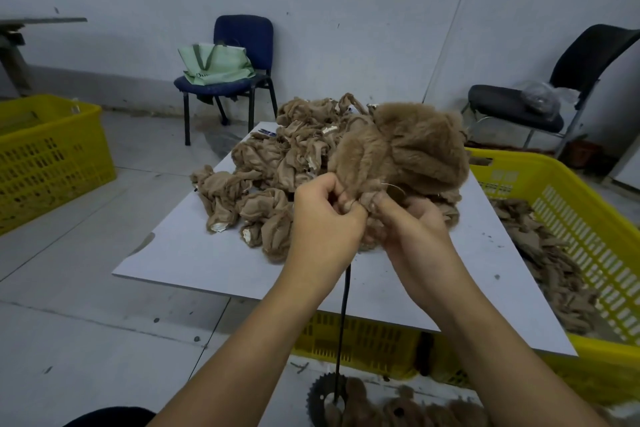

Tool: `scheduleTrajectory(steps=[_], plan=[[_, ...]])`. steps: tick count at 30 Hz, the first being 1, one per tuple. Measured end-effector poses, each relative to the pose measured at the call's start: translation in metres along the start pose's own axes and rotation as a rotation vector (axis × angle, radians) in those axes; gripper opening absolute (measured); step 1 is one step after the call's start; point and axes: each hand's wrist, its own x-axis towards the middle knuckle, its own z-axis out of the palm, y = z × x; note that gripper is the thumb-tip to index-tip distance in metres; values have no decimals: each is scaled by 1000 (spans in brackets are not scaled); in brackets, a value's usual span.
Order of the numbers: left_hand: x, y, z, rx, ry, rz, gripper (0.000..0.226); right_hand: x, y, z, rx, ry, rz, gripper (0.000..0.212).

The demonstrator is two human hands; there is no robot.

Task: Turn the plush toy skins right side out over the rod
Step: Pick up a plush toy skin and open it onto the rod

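Your left hand (323,218) and right hand (412,222) both pinch the furry skin (408,152) at frame centre; the rod (344,315) runs straight down beneath your fingers (375,199).

A fluffy tan-brown plush skin (408,152) sits mid-frame above duller beige inside-out skins (263,180) on a pale grey-white board (194,253), with perforated yellow crates (48,152) at both edges and a navy chair (239,55) upper centre.
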Motion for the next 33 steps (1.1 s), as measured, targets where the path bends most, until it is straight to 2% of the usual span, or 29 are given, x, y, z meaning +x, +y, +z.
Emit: scheduleTrajectory(steps=[3, 5, 7, 11, 14, 16, 17, 19, 21, 24, 26, 28, 30, 33], plan=[[-2, 7, 0, 72, -109, 44, 28, -1, -5, 0, 23, -4, -57, 9], [-3, 12, -3, 110, -211, 70, 21, 0, -12, -3, 49, -14, -132, 27], [-4, 15, -5, 78, -290, 31, 16, 2, -15, -6, -22, 39, -224, 29], [-7, 19, -5, -106, -331, -125, 16, 5, -10, -2, -181, 163, -306, 14], [-12, 20, -3, -113, -357, -77, 19, 11, -13, -7, -209, 234, -312, 33], [-9, 21, -9, -116, -304, -32, 21, 16, -12, -14, -254, 224, -270, 35], [-5, 19, -16, -108, -270, -20, 23, 17, -11, -16, -209, 177, -202, 28], [1, 12, -31, -69, -200, -24, 28, 15, -8, -13, -5, -22, 45, 9], [3, 2, -44, -50, -143, -82, 33, 14, -2, -11, 70, -186, 266, 40], [0, -2, -49, -62, -170, -129, 32, 12, 2, -1, 201, -203, 427, 50], [1, -2, -46, -94, -231, -143, 31, 14, 5, 4, 229, -168, 442, 53], [3, -2, -45, -97, -285, -154, 34, 15, 8, 6, 185, -112, 395, 46], [4, -5, -46, -89, -262, -153, 44, 15, 10, 6, 138, -75, 304, 40], [4, -10, -48, -85, -202, -185, 44, 10, 10, 10, 75, -85, 174, 50]])
